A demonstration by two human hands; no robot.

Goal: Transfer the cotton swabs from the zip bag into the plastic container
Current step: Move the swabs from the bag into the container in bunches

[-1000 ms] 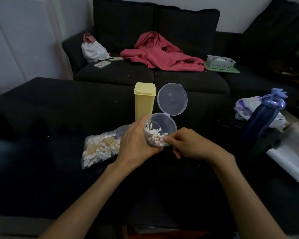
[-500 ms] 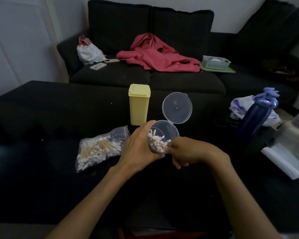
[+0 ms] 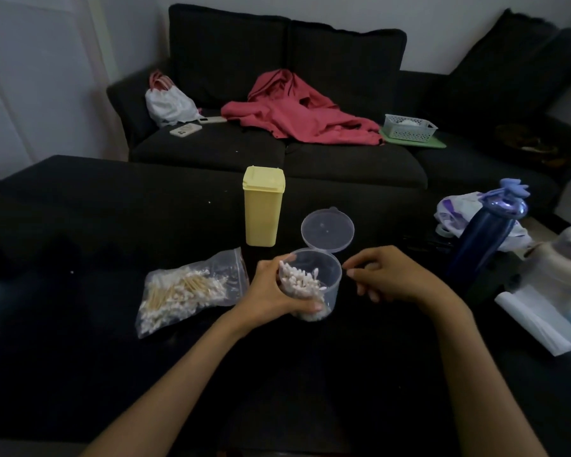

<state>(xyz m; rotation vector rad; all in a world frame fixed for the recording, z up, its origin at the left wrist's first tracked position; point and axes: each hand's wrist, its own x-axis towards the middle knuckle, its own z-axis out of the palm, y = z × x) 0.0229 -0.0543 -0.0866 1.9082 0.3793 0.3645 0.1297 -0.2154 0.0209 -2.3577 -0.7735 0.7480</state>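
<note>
My left hand [image 3: 271,291] grips a clear round plastic container [image 3: 330,278] from its left side, low over the black table. A bunch of white-tipped cotton swabs [image 3: 299,282] stands inside it. Its hinged lid [image 3: 327,229] is flipped open behind. My right hand [image 3: 388,275] hovers just right of the container, apart from it, fingers loosely curled and holding nothing I can see. The zip bag [image 3: 192,290], with several swabs inside, lies flat on the table left of my left hand.
A yellow lidded box [image 3: 263,206] stands behind the container. A dark blue bottle [image 3: 485,239], a white plastic bag [image 3: 459,209] and white paper [image 3: 541,318] crowd the table's right side. The sofa beyond holds a red garment [image 3: 297,110], a basket [image 3: 409,127] and a phone [image 3: 185,129].
My right hand has drawn back from the container's rim to the right. The container has come lower and stands more upright in my left hand.
</note>
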